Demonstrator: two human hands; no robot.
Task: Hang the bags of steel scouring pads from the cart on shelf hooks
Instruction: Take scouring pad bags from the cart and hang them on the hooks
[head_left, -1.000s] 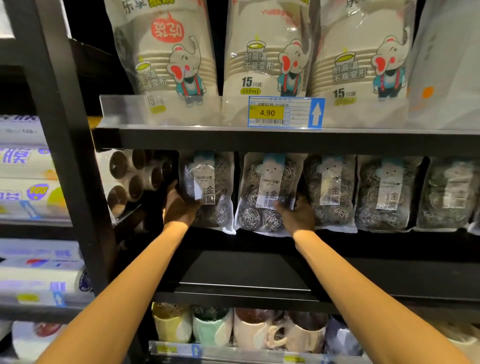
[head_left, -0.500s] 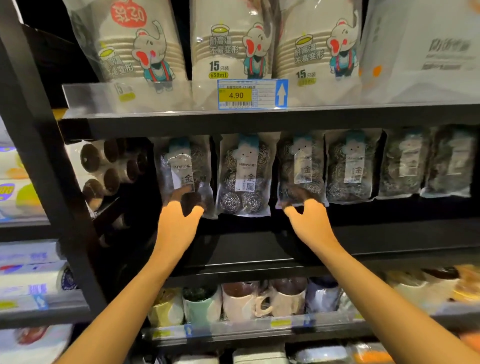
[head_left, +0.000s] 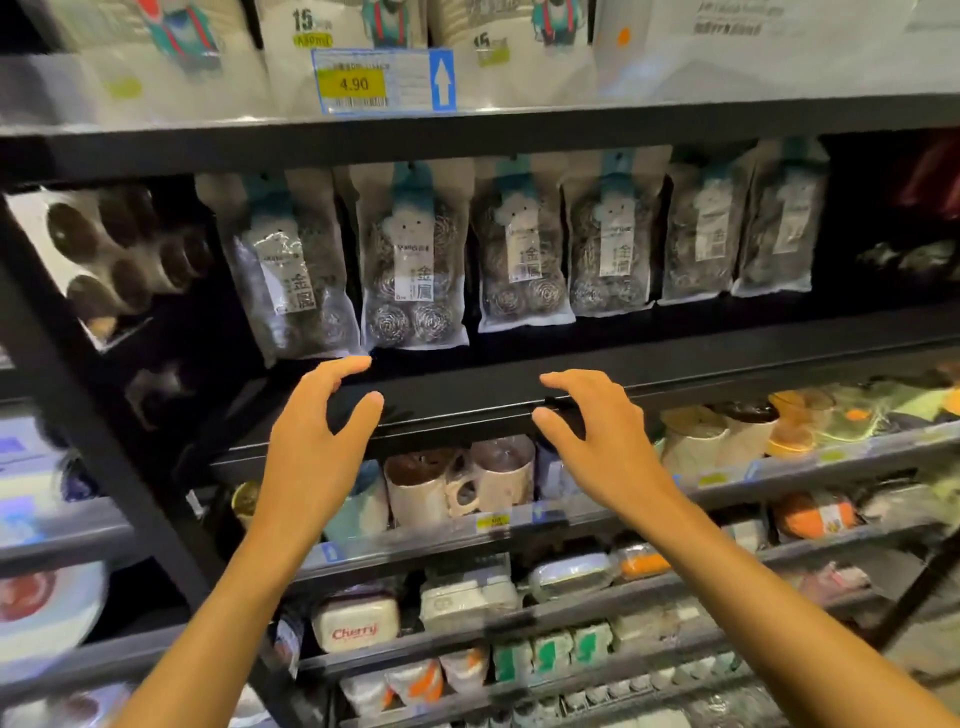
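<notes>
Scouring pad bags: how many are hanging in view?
6, side by side in one row under the shelf: leftmost bag, second bag, third bag, fourth bag, fifth bag, rightmost bag. Others may hang hidden behind them.

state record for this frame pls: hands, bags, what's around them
left hand: empty, fingers loosely curled, just under the leftmost bag
right hand: empty, fingers loosely curled, lower than the bags
scouring pad bags: six, hanging in a row beneath the upper shelf
leftmost bag: tilted; the rest hang straighter
price tag: reads 4.90, on the upper shelf's front edge
mugs: on the shelf below the hands
cart: not in view
</notes>
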